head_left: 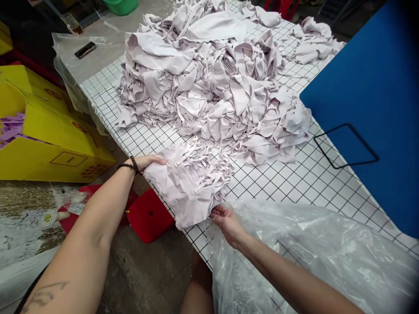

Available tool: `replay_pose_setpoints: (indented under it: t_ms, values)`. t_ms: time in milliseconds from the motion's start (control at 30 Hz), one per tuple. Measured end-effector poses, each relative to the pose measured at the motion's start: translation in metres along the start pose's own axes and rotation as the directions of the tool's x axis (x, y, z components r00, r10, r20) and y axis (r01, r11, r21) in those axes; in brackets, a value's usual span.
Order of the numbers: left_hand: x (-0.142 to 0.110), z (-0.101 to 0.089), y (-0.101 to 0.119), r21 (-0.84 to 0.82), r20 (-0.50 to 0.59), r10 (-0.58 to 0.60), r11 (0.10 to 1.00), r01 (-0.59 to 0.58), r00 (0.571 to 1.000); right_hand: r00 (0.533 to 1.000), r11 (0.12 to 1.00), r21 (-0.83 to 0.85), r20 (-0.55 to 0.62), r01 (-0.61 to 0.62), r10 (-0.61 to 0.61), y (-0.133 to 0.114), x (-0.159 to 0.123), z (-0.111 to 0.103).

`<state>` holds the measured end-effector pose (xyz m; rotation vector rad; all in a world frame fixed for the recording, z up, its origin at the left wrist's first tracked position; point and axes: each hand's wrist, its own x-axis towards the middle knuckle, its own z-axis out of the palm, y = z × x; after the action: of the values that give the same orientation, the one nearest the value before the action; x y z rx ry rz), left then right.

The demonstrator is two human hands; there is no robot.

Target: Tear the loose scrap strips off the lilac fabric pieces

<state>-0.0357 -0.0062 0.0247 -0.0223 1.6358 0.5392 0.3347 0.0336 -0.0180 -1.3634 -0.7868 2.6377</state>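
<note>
Well, from where I'm standing, the cloth bundle point(186, 187) lies right at the counter point(281, 185)'s near edge, just in front of the big heap point(209, 83). The left hand point(148, 163) has its grip closed over one corner, though what its fingers do underneath I can't tell. The right hand point(229, 224) pinches the opposite edge, fingertips curled in, beside the clear plastic sheet point(294, 222). I'd take a deeper hold on that side, since a fingertip pinch could let inner layers slip. Both hands should work evenly, keeping the frayed strips together and the plastic out of the folds.
</note>
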Motion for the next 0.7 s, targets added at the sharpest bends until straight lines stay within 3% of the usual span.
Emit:
replay_pose_setpoints:
  t_ms: [200,333,433,567,700]
  values:
    - [-0.008,-0.012,-0.03,-0.023,-0.06,0.143,0.989,-0.144,0.988,0.992,0.994,0.035,-0.077,0.107,-0.104,0.007,-0.004,0.014]
    - [-0.013,-0.021,-0.053,-0.09,-0.115,0.161,0.981,-0.172,0.98,0.99,0.993,-0.104,-0.126,0.051,-0.064,0.01,-0.009,0.018]
    - [-0.016,-0.023,-0.065,-0.114,-0.15,0.152,0.979,-0.17,0.977,0.98,0.964,-0.257,-0.169,0.063,-0.109,0.016,-0.008,0.028]
    - [-0.022,-0.023,-0.064,-0.075,-0.146,0.135,0.986,-0.147,0.98,0.93,0.924,-0.358,-0.276,0.134,-0.242,0.025,0.004,0.048]
    - [-0.034,-0.019,-0.046,-0.049,-0.117,0.086,0.995,-0.092,0.989,0.861,0.925,-0.333,-0.401,0.182,-0.314,0.027,0.017,0.059]
